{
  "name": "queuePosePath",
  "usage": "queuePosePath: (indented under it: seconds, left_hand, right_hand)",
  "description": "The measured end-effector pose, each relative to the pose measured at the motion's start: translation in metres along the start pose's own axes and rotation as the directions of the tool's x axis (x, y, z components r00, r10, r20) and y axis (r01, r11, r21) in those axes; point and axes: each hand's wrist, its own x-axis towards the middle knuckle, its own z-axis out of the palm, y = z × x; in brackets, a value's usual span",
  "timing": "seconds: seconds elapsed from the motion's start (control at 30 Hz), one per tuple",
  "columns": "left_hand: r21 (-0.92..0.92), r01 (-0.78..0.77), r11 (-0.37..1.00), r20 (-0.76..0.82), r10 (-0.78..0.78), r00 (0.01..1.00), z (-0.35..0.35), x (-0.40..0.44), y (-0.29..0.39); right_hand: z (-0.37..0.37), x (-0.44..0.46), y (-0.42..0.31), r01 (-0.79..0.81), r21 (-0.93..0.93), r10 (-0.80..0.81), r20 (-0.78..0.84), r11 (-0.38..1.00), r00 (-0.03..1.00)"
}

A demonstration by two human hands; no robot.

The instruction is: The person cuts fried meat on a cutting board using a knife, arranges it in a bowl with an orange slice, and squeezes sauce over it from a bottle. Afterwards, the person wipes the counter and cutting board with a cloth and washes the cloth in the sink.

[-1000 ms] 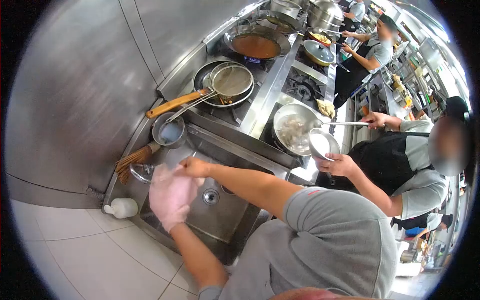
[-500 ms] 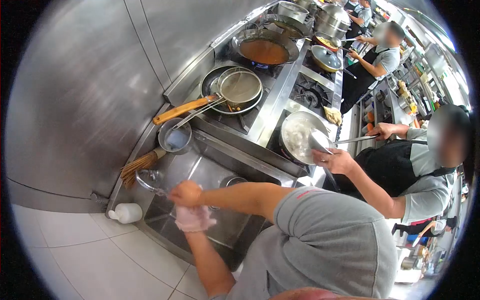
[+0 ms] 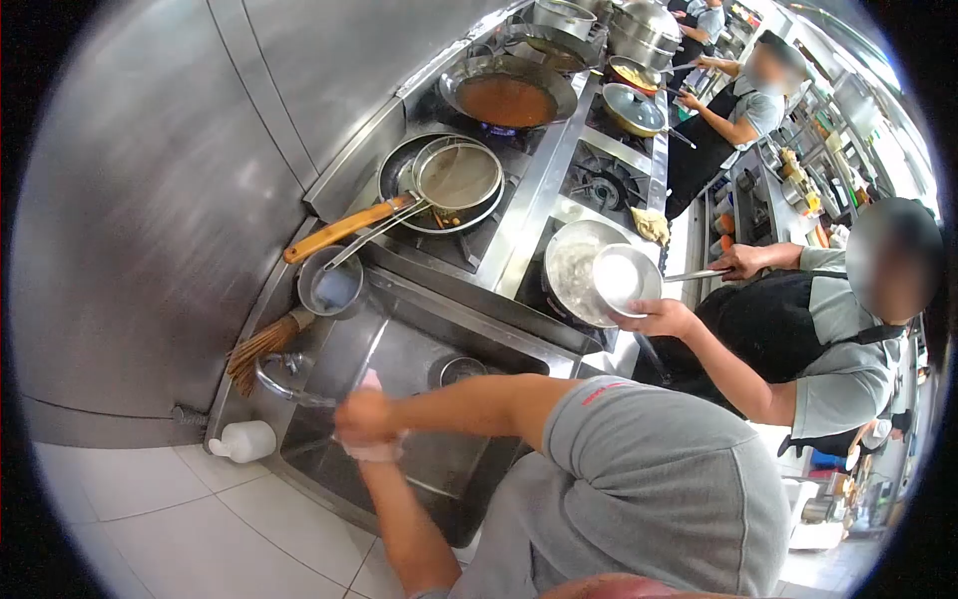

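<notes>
Over the sink (image 3: 469,469), my two hands are pressed together around a pale pink, wet-looking cloth (image 3: 371,379). My right hand (image 3: 365,414) lies on top, its fingers closed on the cloth and slightly blurred. From below comes my left hand (image 3: 375,454), mostly covered by the cloth and the right hand, so its fingers are hard to see. A curved metal tap (image 3: 284,384) reaches in beside the hands from the left.
A straw whisk (image 3: 267,349), a metal pot (image 3: 329,285) and a white bottle (image 3: 244,441) line the sink's edge. Wooden-handled strainers (image 3: 457,175) lie on a pan. At right, a co-worker (image 3: 758,329) tilts a metal bowl (image 3: 627,280) over a pan (image 3: 574,265).
The cloth, spread over my left hand before, is now bunched between both hands. My right hand has moved slightly down. The co-worker's bowl has turned its shiny inside towards me.
</notes>
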Motion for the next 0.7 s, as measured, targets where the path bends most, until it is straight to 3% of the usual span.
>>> queuePosePath:
  seconds: [0.03,0.07,0.1,0.2,0.23,0.3,0.37,0.4,0.43,0.47,0.5,0.53,0.57,0.63,0.7]
  left_hand:
    - [-0.024,0.04,0.999,-0.016,-0.04,0.999,-0.004,-0.001,-0.002]
    - [-0.13,-0.001,0.991,-0.154,-0.019,0.988,0.06,0.0,0.02]
    - [-0.092,0.023,0.995,-0.152,-0.037,0.988,0.05,0.006,0.017]
    - [0.353,-0.014,0.935,-0.111,0.057,0.992,-0.041,0.047,-0.028]
    - [0.569,-0.062,0.82,-0.061,0.117,0.991,-0.078,0.065,-0.05]
    - [0.834,-0.235,0.498,0.13,0.237,0.963,-0.059,0.052,-0.026]
    - [0.893,-0.44,0.092,0.382,0.361,0.851,0.039,-0.005,0.06]
    - [0.918,-0.068,0.39,0.032,0.099,0.995,0.104,-0.034,0.095]
    - [0.918,-0.062,0.392,0.027,0.095,0.995,0.094,-0.032,0.094]
    - [0.441,-0.016,0.898,0.05,-0.006,0.999,0.078,-0.022,0.092]
    - [-0.245,0.09,0.965,0.134,-0.058,0.989,0.069,-0.014,0.094]
    - [-0.312,0.132,0.941,0.178,-0.078,0.981,0.056,-0.011,0.102]
    - [-0.211,0.135,0.968,0.198,-0.093,0.976,0.047,-0.013,0.112]
    - [0.084,0.086,0.993,0.212,-0.102,0.972,0.037,-0.02,0.125]
    - [0.47,-0.023,0.882,0.187,-0.074,0.98,0.029,-0.025,0.125]
  right_hand:
    - [0.001,0.004,0.012,-0.007,0.005,0.007,-0.002,1.0,1.0]
    - [-0.014,0.016,0.029,0.03,0.104,-0.024,-0.054,0.994,0.998]
    - [-0.021,0.02,0.038,0.069,0.202,-0.047,-0.108,0.977,0.993]
    - [-0.028,0.021,0.034,0.071,0.188,-0.058,-0.074,0.98,0.996]
    - [-0.03,0.026,0.032,0.078,0.183,-0.068,-0.058,0.98,0.996]
    - [-0.031,0.028,0.031,0.081,0.174,-0.08,-0.016,0.981,0.997]
    - [-0.037,0.03,0.028,0.076,0.191,-0.079,0.008,0.979,0.997]
    - [-0.065,0.039,0.038,-0.098,0.347,0.06,0.119,0.933,0.991]
    - [-0.083,0.043,0.043,-0.281,0.466,0.18,0.249,0.839,0.951]
    - [-0.079,0.046,0.048,-0.282,0.462,0.179,0.255,0.841,0.95]
    - [-0.073,0.055,0.057,-0.394,0.45,0.159,0.475,0.801,0.866]
    - [-0.068,0.064,0.066,-0.498,0.408,0.122,0.668,0.765,0.734]
    - [-0.073,0.066,0.07,-0.494,0.405,0.12,0.668,0.77,0.734]
    - [-0.088,0.064,0.081,-0.378,0.553,-0.223,0.736,0.742,0.639]
    - [-0.1,0.071,0.088,-0.355,0.646,-0.286,0.673,0.675,0.682]
